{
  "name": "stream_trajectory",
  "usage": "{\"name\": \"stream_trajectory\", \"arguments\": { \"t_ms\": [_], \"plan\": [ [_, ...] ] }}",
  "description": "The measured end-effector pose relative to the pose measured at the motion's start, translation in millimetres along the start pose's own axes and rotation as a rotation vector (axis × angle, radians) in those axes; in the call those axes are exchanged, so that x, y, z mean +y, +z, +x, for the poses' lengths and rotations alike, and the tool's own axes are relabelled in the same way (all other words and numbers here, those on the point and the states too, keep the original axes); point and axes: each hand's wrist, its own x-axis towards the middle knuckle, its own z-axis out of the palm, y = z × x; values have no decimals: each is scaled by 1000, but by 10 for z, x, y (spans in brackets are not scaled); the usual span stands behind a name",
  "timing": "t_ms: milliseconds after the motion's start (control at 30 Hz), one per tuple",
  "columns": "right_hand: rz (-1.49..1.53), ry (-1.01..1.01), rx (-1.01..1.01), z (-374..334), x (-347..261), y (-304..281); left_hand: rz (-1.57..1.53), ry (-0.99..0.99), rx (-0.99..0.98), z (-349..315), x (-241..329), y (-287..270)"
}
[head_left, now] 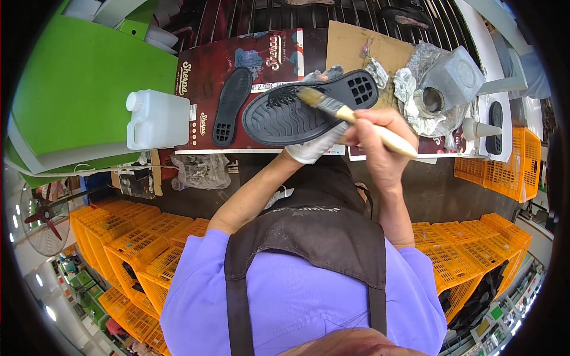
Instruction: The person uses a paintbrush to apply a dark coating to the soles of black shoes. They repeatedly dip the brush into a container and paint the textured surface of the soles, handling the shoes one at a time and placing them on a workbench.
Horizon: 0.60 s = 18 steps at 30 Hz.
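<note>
My left hand (313,149), in a white glove, holds a black shoe sole (285,121) from beneath, with gloved fingertips showing past its far edge. The sole has a wavy ribbed inner face and a grid of square hollows at its right end. In my bare right hand (380,139) is a paintbrush (338,111) with a pale wooden handle. Its bristles meet the upper part of the sole, where a dark wet-looking patch lies. A second black sole (231,107) rests on the dark red cardboard (202,127) to the left.
A white plastic jug (159,121) stands left of the cardboard. At right are a clear plastic container (454,77) in crumpled wrap, an open-mouthed pot (431,101) and a squeeze bottle (480,129). Orange crates (148,237) are stacked on both sides behind me. Rollers (309,18) run along the far side.
</note>
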Motion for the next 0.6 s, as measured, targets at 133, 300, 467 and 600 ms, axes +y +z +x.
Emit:
{"name": "stream_trajectory", "arguments": {
  "t_ms": [133, 300, 467, 600],
  "plan": [
    [0, -20, 86, 4, 58, -195, 73, 109, -22, 15, 62, 16],
    [-56, -62, 197, 40, 108, -302, 238, 182, -102, 40, 216, 25],
    [-276, -170, 233, 32, 107, -239, 275, 221, -73, 27, 185, 7],
    [-405, -312, 165, -67, 172, -94, 188, 238, -7, 34, 44, 28]
  ]
}}
